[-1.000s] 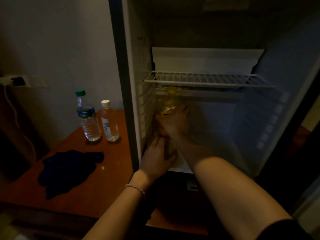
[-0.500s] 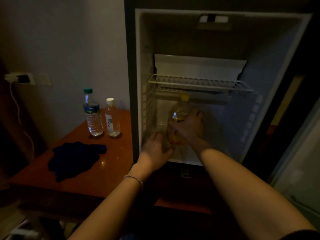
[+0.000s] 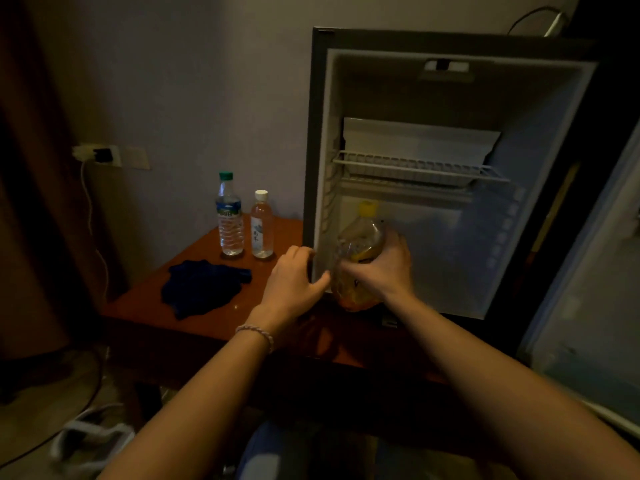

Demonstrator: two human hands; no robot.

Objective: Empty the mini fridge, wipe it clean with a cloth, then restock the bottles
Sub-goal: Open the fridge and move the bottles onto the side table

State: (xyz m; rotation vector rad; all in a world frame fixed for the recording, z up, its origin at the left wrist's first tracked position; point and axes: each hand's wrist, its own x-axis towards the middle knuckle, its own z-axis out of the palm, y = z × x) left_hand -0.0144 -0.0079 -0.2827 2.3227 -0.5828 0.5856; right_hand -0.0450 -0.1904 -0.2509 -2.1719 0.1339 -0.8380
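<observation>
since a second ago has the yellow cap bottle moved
Yes. The bottle, held in the right hand, has come out toward the front: its cap was just under the wire shelf, and its base now sits at the fridge's front edge.

Yellow-capped bottle (image 3: 360, 258) now outside fridge (image 3: 408, 98)

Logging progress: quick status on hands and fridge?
Right hand grips yellow-capped bottle at fridge mouth. Left hand open beside it. Nothing blocking.

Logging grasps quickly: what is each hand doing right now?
Left hand: open, holding nothing, beside the bottle.
Right hand: gripping the yellow-capped bottle.
</observation>
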